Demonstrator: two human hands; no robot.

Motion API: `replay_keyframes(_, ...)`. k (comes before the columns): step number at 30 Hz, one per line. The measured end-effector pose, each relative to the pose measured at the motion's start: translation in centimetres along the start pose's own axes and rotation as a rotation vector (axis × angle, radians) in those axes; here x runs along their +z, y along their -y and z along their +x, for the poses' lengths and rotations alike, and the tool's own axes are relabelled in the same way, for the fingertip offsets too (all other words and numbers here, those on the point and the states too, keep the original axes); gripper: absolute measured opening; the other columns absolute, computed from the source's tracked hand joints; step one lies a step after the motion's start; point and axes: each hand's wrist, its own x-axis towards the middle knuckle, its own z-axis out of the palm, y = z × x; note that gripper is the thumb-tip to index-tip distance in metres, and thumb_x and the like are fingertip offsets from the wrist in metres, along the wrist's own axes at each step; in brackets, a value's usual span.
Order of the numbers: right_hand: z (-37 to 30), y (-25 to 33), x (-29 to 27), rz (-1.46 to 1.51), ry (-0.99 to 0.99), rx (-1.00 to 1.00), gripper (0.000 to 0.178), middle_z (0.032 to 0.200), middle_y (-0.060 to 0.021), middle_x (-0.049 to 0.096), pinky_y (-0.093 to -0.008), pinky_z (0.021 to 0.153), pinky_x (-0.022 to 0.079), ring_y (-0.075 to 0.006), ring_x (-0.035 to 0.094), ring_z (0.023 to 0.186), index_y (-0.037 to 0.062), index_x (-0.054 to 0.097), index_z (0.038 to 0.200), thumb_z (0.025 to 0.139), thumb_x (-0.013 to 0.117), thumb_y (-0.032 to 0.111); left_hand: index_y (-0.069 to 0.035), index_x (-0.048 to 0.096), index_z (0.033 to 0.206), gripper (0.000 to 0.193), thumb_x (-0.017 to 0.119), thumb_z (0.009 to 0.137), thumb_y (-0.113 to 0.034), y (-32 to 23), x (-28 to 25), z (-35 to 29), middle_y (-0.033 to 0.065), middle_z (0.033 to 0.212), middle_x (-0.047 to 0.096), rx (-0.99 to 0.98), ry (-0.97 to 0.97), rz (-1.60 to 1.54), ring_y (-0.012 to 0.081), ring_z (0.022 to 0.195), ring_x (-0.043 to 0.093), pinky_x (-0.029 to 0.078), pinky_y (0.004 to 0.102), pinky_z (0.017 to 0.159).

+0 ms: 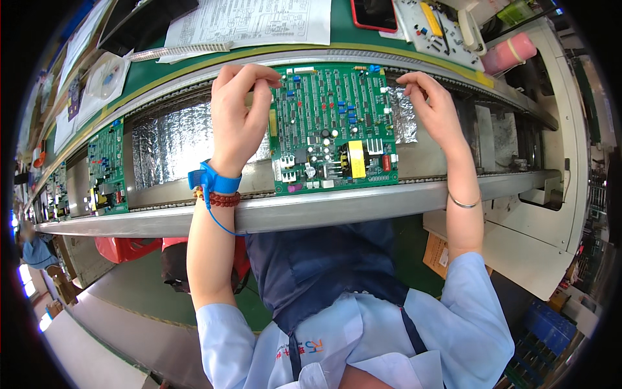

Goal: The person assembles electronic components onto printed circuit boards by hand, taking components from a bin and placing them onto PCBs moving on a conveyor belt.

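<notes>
A green circuit board (334,123) lies across the conveyor rails in front of me, crowded with small parts and a yellow-wrapped transformer (356,159) near its lower edge. At its upper left corner is my left hand (241,113), thumb and forefinger pinched close together over the edge. Whatever may be between those fingertips is too small to make out. A blue wrist strap (219,178) with a cord and a red bead bracelet (220,199) circle that wrist. Just beyond the board's upper right edge hovers my right hand (435,110), its fingers curved and apart, with nothing visible in them.
More circuit boards (107,165) sit along the conveyor to the left. The metal front rail (337,211) runs between me and the board. Behind the line are a printed diagram sheet (253,23), a red-edged phone (374,14), a tray of small parts (437,32) and a pink roll (508,53).
</notes>
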Motion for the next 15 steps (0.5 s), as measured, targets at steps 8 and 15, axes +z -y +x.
replay_keyframes(8,-0.7,4.7,0.4,0.084,-0.292,-0.299,0.017,0.091,-0.0094,0.060,-0.0294,0.076,0.046,-0.0200,0.059,0.086,0.0000,0.062,0.099,0.087,0.050,-0.001,-0.003,0.063,0.088,0.013,0.050,0.088,-0.002,0.6,-0.4,0.1,0.0050,0.080,0.063,-0.058,-0.252,-0.170,0.0184,0.084,0.054,0.045,0.0291,0.075)
replay_keyframes(15,-2.0,14.9,7.3,-0.215,0.307,-0.690,0.029,0.103,-0.0080,0.060,-0.0386,0.090,0.039,-0.0217,0.058,0.099,0.0056,0.058,0.110,0.084,0.061,0.018,-0.002,0.063,0.088,0.014,0.049,0.089,-0.002,0.9,-1.4,0.2,0.0069,0.081,0.062,-0.051,-0.317,-0.167,0.0187,0.081,0.054,0.045,0.0289,0.075)
